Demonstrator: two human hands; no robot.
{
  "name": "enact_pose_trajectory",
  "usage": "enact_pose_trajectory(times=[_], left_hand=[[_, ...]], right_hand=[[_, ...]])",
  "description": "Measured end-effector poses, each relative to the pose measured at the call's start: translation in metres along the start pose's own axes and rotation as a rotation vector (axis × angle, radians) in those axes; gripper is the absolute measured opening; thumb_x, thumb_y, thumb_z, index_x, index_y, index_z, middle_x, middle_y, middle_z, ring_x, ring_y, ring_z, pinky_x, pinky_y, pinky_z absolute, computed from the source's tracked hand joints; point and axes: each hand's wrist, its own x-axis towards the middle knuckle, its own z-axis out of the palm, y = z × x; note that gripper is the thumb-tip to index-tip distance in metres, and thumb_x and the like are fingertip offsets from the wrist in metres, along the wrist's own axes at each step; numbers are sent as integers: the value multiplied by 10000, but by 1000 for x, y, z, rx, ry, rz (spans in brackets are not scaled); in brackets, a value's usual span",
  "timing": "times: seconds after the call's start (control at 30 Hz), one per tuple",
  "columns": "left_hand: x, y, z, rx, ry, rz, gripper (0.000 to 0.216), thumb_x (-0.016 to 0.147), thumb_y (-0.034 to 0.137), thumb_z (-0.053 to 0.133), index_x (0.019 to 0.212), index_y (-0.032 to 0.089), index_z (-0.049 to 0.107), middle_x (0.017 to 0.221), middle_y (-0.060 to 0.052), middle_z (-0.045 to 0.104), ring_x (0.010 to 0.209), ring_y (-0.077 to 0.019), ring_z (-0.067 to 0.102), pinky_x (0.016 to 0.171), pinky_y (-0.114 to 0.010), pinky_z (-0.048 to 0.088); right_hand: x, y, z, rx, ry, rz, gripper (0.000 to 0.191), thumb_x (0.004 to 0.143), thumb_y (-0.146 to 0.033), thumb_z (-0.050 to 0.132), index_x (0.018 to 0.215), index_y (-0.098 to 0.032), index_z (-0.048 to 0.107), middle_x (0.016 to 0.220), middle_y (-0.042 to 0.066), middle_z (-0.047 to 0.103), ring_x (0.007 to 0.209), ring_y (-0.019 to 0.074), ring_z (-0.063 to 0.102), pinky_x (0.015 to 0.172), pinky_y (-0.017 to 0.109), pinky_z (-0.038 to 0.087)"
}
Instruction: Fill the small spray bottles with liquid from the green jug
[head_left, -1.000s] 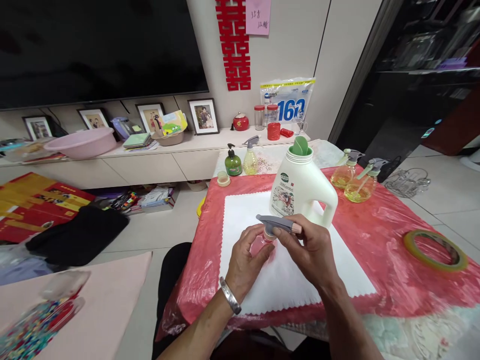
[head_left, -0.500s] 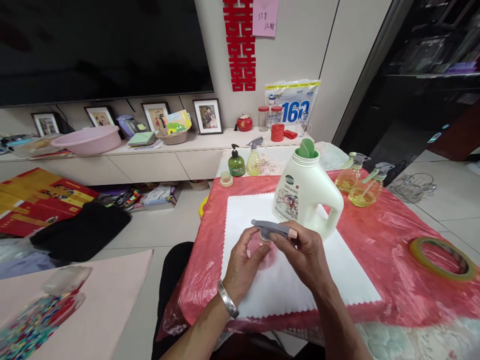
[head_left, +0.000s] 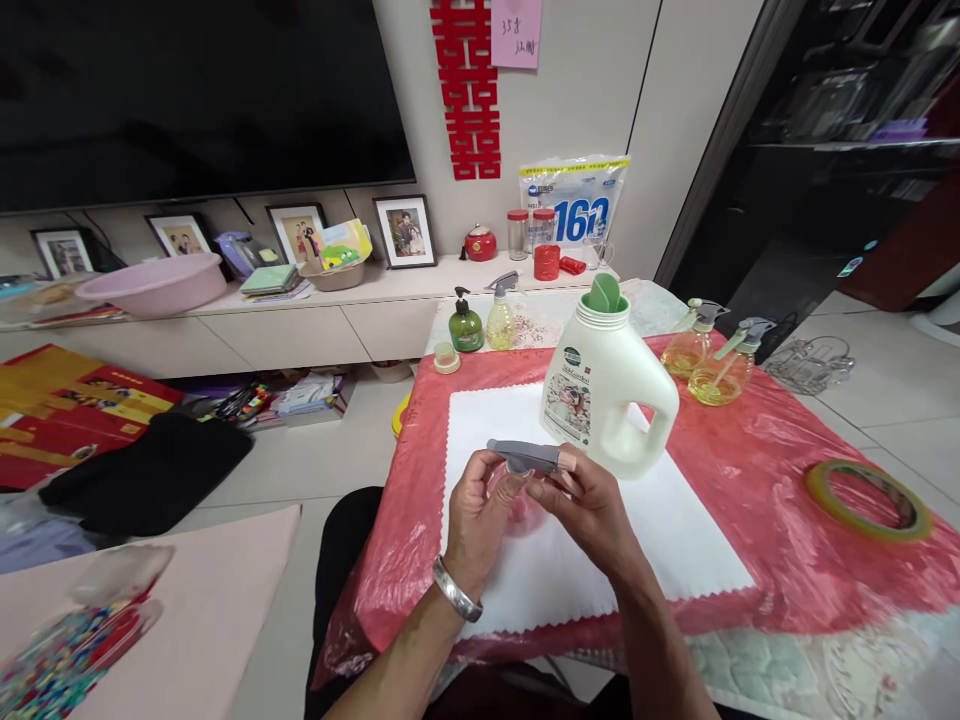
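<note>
Hands: two, bare, both occupied. Left hand (head_left: 476,520), silver bangle (head_left: 456,590) at the wrist: curled around the neck and shoulder of a small pink-tinted transparent bottle (head_left: 521,515). Right hand (head_left: 589,500): fingers closed on the grey trigger spray head (head_left: 525,456), by its pale pink nozzle (head_left: 567,460).

Bottle: at the centre, over a white scallop-edged sheet (head_left: 600,580), which lies on red plastic film (head_left: 409,510) covering the worktop (head_left: 810,665). Head directly above it, collar mostly behind the thumbs; from where I stand I cannot tell whether it is seated, nor what the bottle contains.

Just beyond the right hand: white handled jug (head_left: 611,380), upright, a green spout (head_left: 603,293) in its mouth.

Farther right: two spray bottles of yellow liquid (head_left: 724,378); nearer, a roll of tape (head_left: 870,530). Far left corner: green pump bottle (head_left: 466,327), another spray bottle (head_left: 501,322), round pale cap (head_left: 446,358).

Hazards, in my judgement: a collar turned askew could catch its thread and leak; a slack left grip would let the bottle spin or tip; a right elbow or knuckle swung outward could knock the jug; the smooth film may let the sheet slide.
</note>
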Motion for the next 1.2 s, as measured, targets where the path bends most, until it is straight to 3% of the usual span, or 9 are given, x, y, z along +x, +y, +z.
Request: enact_pose_trajectory(times=[0.1, 0.27, 0.5, 0.8, 1.03, 1.2], left_hand=[[-2, 1, 2, -2, 18, 3, 228, 836, 380, 711, 975, 211, 651, 941, -14, 714, 893, -183, 653, 822, -290, 508], [-5, 1, 6, 72, 45, 58, 188, 875, 373, 659, 976, 215, 654, 947, -14, 704, 921, -190, 643, 861, -298, 495], [-3, -7, 6, 68, 56, 107, 194, 916, 393, 633, 999, 220, 660, 946, -15, 695, 910, -184, 623, 858, -294, 486], [0, -5, 1, -80, -36, 99, 218, 905, 394, 676, 1022, 227, 599, 954, -13, 665, 891, -167, 627, 818, -287, 504], [-1, -1, 3, -81, -3, 126, 250, 887, 418, 692, 1028, 219, 636, 955, -21, 679, 872, -171, 644, 818, -302, 520], [1, 3, -1, -156, -56, 44, 253, 854, 429, 722, 986, 224, 653, 913, -10, 684, 824, -170, 657, 769, -300, 538]], right_hand=[[-7, 24, 1, 112, 29, 15, 234, 881, -372, 679, 1048, -208, 680, 940, 29, 622, 839, 167, 585, 747, 296, 496], [-3, 46, 8, 204, 123, -25, 162, 931, -353, 622, 983, -228, 710, 1002, 44, 636, 962, 185, 578, 883, 338, 463], [19, 41, 6, 282, -74, -65, 213, 890, -392, 671, 1018, -237, 742, 1072, 81, 665, 985, 216, 614, 835, 347, 485], [14, 22, 6, 186, -112, -20, 193, 873, -355, 710, 1047, -285, 750, 1074, 48, 644, 1005, 202, 601, 867, 333, 454], [10, 31, 15, 167, -5, -48, 200, 881, -352, 694, 1071, -308, 736, 1088, 41, 624, 1022, 206, 583, 841, 340, 446], [8, 42, 21, 150, 51, -52, 218, 823, -333, 756, 1033, -300, 706, 1052, 11, 628, 1013, 194, 566, 809, 315, 411]])
